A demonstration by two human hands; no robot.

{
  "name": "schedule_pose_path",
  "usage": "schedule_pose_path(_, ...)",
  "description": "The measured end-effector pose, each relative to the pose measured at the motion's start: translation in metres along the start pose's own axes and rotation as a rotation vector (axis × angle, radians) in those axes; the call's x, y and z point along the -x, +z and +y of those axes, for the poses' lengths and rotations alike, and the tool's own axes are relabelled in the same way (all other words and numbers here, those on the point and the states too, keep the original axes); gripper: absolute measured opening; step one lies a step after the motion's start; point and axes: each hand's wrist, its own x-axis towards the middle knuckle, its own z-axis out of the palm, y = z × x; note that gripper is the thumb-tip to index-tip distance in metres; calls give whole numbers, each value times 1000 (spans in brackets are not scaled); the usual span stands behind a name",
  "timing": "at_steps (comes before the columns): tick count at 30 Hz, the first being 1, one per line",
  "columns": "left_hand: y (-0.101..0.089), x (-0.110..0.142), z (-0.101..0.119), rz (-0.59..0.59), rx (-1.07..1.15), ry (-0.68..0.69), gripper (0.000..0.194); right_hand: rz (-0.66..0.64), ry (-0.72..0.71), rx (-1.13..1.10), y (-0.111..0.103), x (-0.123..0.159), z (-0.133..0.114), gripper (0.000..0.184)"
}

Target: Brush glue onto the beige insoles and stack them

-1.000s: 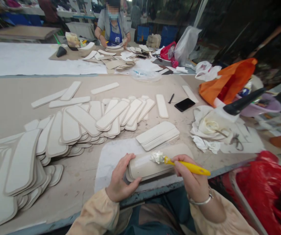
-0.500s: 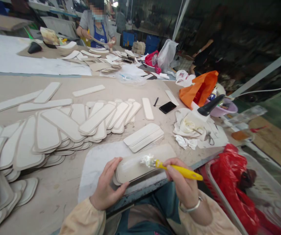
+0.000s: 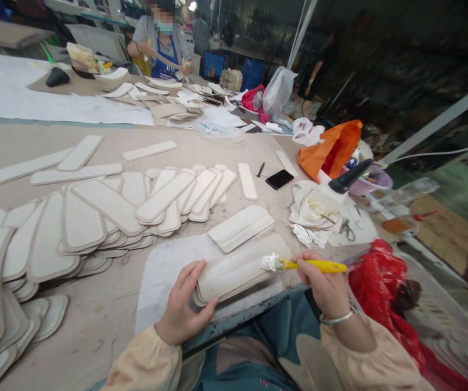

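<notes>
My right hand [image 3: 324,287] grips a paintbrush [image 3: 319,265] by its yellow handle. White paste clumps on the bristles, which touch the top panel toward its right end. That pale, round-cornered panel [image 3: 234,270] tops a small stack lying on a sheet of white paper [image 3: 152,282]. A wet, shiny streak runs along its surface. My left hand [image 3: 185,304] holds the stack's left end, fingers at the far corner and thumb at the near edge. Just behind lies another stack of narrower panels [image 3: 241,225].
Many pale panels [image 3: 83,217] overlap across the left of the table. A phone [image 3: 279,179], a black-handled white container [image 3: 327,201] and scissors [image 3: 346,230] lie to the right. A basket with a red bag [image 3: 380,277] stands beside the table. A person [image 3: 164,49] works opposite.
My right hand and the paintbrush have moved right along the top panel. The wet streak behind the bristles is longer. My left hand stays at the stack's left end.
</notes>
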Motion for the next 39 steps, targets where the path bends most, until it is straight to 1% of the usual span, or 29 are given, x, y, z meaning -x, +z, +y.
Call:
schedule_pose_path(2, 0, -1, -1, 4, -3, 6, 76, 92, -70, 164, -14, -2, -1, 21)
schedule_pose_path(4, 0, -1, -2, 3, -7, 11, 76, 176, -200, 323, -20, 0, -3, 16)
schedule_pose_path(6, 1, -1, -3, -4, -10, 14, 75, 215, -379, 442, -17, 4, -7, 10)
schedule_pose_path(7, 1, -1, -5, -7, -14, 16, 75, 209, -465, 494, -12, 7, -9, 11)
schedule_pose_path(9, 2, 0, -7, -8, -21, 20, 75, 138, -581, 620, 2, 11, -12, 15)
schedule_pose_path(11, 3, 0, -8, -7, -30, 24, 76, 31, -622, 759, 21, 18, -16, 14)
schedule_pose_path(13, 3, 0, -9, -10, -37, 28, 76, -54, -654, 837, 40, 27, -21, 11)
schedule_pose_path(15, 3, 0, -9, -6, -38, 36, 75, -136, -710, 824, 58, 37, -29, 7)
schedule_pose_path(16, 3, 0, -10, -1, -37, 40, 76, -173, -740, 776, 66, 41, -34, 6)
schedule_pose_path(18, 3, 0, -11, 10, -30, 42, 76, -234, -768, 571, 79, 47, -43, 7)
schedule_pose_path(20, 4, 1, -12, 14, -23, 36, 77, -272, -708, 270, 88, 48, -50, 11)
schedule_pose_path(22, 4, 1, -11, 5, -18, 29, 79, -298, -529, 18, 90, 45, -51, 14)
schedule_pose_path(24, 3, 1, -9, -2, -10, 23, 80, -293, -289, -109, 83, 39, -45, 15)
schedule_pose_path(26, 2, 0, -6, -8, 3, 18, 81, -224, -86, -154, 71, 33, -34, 16)
schedule_pose_path(27, 1, -1, -5, -10, 12, 15, 81, -164, -29, -158, 64, 30, -28, 16)
schedule_pose_path(29, 1, -2, -3, -15, 35, 9, 82, -66, 17, -188, 52, 25, -21, 18)
schedule_pose_path(30, 1, -3, -2, -16, 46, 4, 82, -46, 27, -213, 49, 25, -21, 19)
schedule_pose_path(31, 1, -4, -2, -17, 56, 1, 82, -56, 35, -243, 48, 26, -23, 19)
schedule_pose_path(32, 1, -4, -2, -18, 64, -2, 83, -88, 41, -272, 51, 27, -27, 20)
schedule_pose_path(34, 2, -4, -2, -20, 71, -2, 84, -204, 41, -298, 61, 32, -36, 20)
schedule_pose_path(37, 2, -2, -2, -11, 70, 14, 85, -369, 2, -258, 78, 36, -42, 20)
schedule_pose_path(38, 1, -2, -2, -9, 69, 19, 84, -389, -1, -240, 80, 36, -40, 20)
schedule_pose_path(39, 1, -2, -2, -9, 66, 18, 84, -379, 4, -226, 79, 35, -37, 19)
